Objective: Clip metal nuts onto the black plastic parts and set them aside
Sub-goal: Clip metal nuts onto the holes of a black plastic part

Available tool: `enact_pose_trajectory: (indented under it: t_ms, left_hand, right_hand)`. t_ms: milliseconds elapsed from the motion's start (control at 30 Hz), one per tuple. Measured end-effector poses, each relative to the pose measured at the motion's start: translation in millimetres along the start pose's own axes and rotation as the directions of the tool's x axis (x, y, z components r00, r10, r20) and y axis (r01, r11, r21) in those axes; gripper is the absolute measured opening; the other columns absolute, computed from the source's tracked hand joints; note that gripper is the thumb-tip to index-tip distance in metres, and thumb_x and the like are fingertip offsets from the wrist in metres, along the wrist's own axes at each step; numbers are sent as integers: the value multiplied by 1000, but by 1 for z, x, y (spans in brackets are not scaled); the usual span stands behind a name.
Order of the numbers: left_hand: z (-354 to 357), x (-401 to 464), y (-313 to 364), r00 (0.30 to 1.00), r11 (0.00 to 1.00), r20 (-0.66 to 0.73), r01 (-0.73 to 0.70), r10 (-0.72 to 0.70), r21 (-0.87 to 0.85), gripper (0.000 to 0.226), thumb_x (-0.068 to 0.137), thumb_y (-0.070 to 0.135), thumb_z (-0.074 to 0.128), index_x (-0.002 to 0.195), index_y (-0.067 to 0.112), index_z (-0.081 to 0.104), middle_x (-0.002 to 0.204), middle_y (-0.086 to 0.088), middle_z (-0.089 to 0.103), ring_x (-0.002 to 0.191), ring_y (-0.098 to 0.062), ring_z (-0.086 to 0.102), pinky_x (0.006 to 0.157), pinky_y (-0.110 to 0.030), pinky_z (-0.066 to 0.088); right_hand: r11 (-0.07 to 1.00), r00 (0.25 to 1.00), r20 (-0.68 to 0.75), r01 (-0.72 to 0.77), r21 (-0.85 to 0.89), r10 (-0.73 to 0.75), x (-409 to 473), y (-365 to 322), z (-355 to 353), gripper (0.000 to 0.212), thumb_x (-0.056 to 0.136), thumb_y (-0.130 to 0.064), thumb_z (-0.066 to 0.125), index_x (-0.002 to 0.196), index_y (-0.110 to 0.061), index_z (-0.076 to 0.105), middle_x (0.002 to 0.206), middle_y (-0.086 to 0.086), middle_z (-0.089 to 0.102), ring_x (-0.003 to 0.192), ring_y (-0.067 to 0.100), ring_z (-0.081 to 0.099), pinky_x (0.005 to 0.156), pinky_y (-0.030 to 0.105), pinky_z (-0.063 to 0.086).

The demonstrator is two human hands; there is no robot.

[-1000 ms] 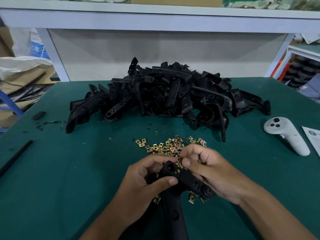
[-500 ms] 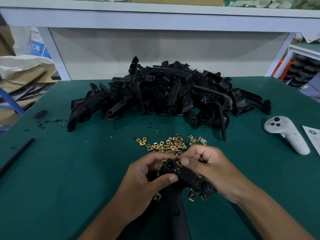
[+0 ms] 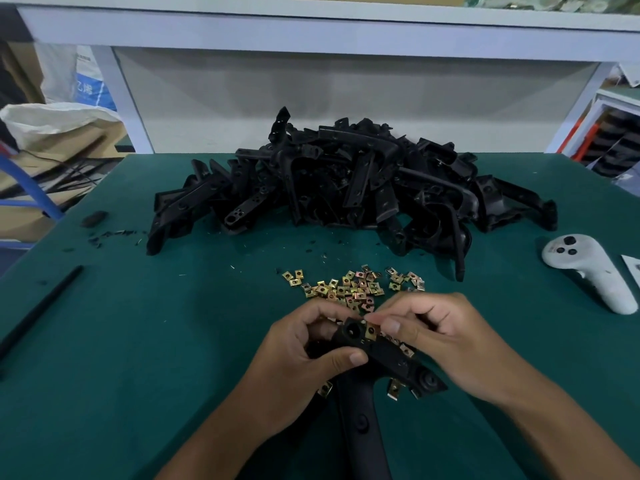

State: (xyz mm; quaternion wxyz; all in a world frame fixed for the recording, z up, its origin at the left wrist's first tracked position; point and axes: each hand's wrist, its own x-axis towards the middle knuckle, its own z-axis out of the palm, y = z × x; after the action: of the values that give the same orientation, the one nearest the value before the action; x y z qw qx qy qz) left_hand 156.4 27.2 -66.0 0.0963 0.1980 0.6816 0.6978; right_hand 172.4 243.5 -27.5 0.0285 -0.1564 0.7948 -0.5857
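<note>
Your left hand [image 3: 304, 355] grips the black plastic part [image 3: 377, 355] at its crossbar's upper-left end; the bar's long axis runs from there down-right, w/ the stem pointing back toward you. Your right hand [image 3: 446, 341] pinches a metal nut [image 3: 371, 330] against the bar's far edge, just right of the round hole, so the push looks to go across the bar, toward you, w/ the left hand bracing. Spare nuts [image 3: 349, 287] lie on the counter [image 3: 138, 341] just beyond both hands; the parts pile [image 3: 346, 181] sits further back.
</note>
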Motion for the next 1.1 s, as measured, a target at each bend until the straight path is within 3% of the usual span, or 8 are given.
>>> enact_pose_trajectory:
  t_ms: [133,267,367,467,567,733,867,1100]
  left_hand:
    - [1,1,-1,995,999,-91,-40,41,11,24,74,31,89,91,32,71,87,4,76,82,-5,71,70,-15,54]
    - [2,1,-1,995,999,-87,-45,47,20,23,74,32,83,93,34,70,87,4,76,82,-6,70,71,-16,54]
    - [3,1,-1,997,998,-66,-39,36,-40,20,79,23,81,94,28,68,87,4,74,82,-6,69,70,-16,54]
    - [-1,1,3,995,998,-87,-44,39,-55,17,82,28,78,91,27,65,83,12,69,79,-2,65,68,-14,51]
    - [-6,2,4,991,992,-133,-30,13,-122,17,85,32,77,94,27,64,83,5,66,79,-9,65,70,-20,53]
    - [-7,5,-2,988,941,-139,16,-67,-338,34,81,36,77,102,14,62,95,-6,70,90,-17,67,80,-24,56]
    - [-8,7,-3,986,893,-88,86,-138,-441,39,80,34,78,113,15,67,112,-11,72,100,-23,69,83,-29,58]
    - [-5,4,-1,986,926,-25,146,-165,-348,38,79,40,75,112,22,70,110,-10,71,97,-25,68,83,-40,57]
  right_hand:
    - [998,998,14,-63,30,63,-1,1,3,19,93,-43,66,103,-34,79,85,11,72,80,28,68,69,32,55]
    - [986,988,68,-146,80,141,0,1,4,25,92,-50,65,103,-32,77,89,1,73,85,14,70,70,26,57]
    - [878,969,91,-246,412,229,6,10,6,20,91,-23,57,104,-21,72,105,0,72,93,11,66,79,23,53]
    - [651,930,-13,-247,717,367,12,19,-2,46,78,17,38,104,-8,65,115,12,69,98,17,57,92,32,49]
    - [576,891,-14,-281,768,454,13,26,-13,55,83,30,35,113,-5,64,111,10,76,92,13,69,73,23,57]
    - [513,882,11,-283,811,471,16,28,-13,44,79,12,62,122,1,63,123,18,71,110,21,72,78,26,61]
    - [568,898,1,-280,774,441,16,25,-13,46,81,-3,69,126,-3,62,121,17,72,108,22,73,76,25,60]
    - [682,915,-21,-286,673,404,15,17,-12,49,78,-12,74,126,-12,63,119,11,74,98,17,75,65,18,58]
